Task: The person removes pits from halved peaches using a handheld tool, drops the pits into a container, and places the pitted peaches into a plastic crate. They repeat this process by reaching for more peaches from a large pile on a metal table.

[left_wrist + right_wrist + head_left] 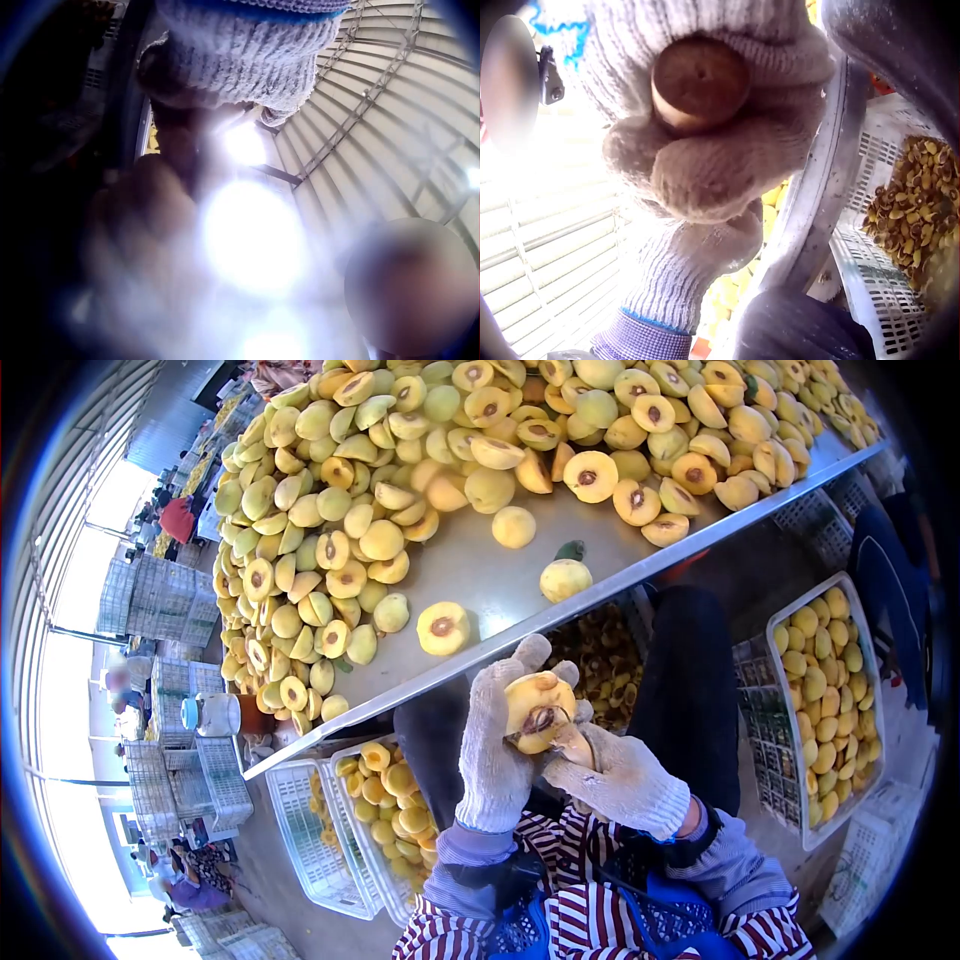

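In the head view, my left hand (492, 745) wears a white knitted glove and grips a halved yellow peach (527, 695), cut face up. A brown pit (541, 721) sits in its middle. My right hand (632, 780), gloved too, is right against the peach and holds a wooden-handled tool (701, 79); its round handle end shows in the right wrist view, while its working tip is hidden. Both hands are above my lap, just off the metal table's (470, 675) edge. Glare and blur fill much of the left wrist view below a glove cuff (247, 64).
Peach halves (400, 470) are heaped on the table. Crates of peaches stand at right (825, 700) and lower left (395, 810), beside a white crate (310, 840). Under the table edge is a crate (866, 300) of pits (915, 214). A lidded jar (215, 714) stands at the left.
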Motion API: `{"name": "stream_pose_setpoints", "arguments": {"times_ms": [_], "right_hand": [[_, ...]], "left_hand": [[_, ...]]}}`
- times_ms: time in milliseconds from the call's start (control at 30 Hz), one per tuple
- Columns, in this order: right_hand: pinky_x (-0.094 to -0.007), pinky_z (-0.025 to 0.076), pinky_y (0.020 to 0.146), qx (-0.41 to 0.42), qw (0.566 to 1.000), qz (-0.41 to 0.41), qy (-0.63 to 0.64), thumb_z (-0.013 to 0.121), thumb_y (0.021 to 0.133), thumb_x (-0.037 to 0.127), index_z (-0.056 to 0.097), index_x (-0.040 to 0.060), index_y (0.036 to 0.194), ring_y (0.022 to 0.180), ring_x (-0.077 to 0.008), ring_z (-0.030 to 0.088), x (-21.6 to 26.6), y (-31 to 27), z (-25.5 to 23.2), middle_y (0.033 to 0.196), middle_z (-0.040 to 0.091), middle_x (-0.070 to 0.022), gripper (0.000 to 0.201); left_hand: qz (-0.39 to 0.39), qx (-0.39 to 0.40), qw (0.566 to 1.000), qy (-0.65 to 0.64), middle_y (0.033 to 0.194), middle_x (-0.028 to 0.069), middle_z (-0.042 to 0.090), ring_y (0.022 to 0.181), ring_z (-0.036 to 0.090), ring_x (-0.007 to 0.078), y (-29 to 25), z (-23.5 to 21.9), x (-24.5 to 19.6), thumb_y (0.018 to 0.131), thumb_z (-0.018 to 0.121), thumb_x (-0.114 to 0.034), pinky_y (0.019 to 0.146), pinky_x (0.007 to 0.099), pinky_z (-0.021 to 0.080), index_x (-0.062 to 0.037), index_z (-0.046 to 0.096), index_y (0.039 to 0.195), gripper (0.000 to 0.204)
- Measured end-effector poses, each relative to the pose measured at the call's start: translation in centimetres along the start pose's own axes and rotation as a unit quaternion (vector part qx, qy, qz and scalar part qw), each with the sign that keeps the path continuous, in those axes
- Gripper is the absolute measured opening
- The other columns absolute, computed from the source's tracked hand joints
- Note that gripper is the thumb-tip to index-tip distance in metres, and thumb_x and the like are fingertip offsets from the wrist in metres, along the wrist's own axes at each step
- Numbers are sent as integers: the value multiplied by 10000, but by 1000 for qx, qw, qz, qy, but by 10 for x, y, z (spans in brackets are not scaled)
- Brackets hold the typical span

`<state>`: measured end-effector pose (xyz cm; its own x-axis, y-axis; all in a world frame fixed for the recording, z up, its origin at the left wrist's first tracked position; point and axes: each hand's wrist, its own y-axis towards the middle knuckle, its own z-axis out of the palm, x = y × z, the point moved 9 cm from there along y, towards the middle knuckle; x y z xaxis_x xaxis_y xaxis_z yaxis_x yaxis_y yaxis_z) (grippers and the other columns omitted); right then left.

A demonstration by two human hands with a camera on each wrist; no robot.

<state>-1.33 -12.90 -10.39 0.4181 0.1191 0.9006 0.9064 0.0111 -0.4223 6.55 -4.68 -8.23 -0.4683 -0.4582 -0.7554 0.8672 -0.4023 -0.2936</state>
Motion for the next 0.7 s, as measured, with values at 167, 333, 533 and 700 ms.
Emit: {"name": "stream_pose_setpoints", "arguments": {"times_ms": [167,333,533,700], "right_hand": [[-397,543,703,22,999,-13,39,671,898,393,599,53,1110,820,-355,692,1,0,3,880,693,-164,407],[-253,458,497,130,956,88,246,661,937,263,594,48,1163,557,-124,605,8,-9,15,695,628,-25,320],[-193,345,365,20,935,99,339,680,927,176,578,50,1183,419,-56,497,6,-6,-9,608,564,6,303],[-256,496,504,-85,960,31,265,736,884,204,583,43,1153,551,-112,616,-1,-4,-27,715,643,-39,348]], "left_hand": [[8,3,1000,9,1392,216,496,1216,556,366,-5,-2,3,980,475,-565,923,506,558,21,459,1330,683],[45,57,995,62,1427,217,450,1260,514,336,-14,13,-3,938,560,-585,1001,452,511,-40,339,1457,785],[-30,57,952,298,1390,201,503,1207,574,286,-9,-14,-7,962,645,-226,974,392,530,-52,242,1534,720],[-57,52,993,92,1338,175,553,1147,612,280,-15,-6,-3,931,647,-104,953,415,556,-51,426,1276,414]]}}
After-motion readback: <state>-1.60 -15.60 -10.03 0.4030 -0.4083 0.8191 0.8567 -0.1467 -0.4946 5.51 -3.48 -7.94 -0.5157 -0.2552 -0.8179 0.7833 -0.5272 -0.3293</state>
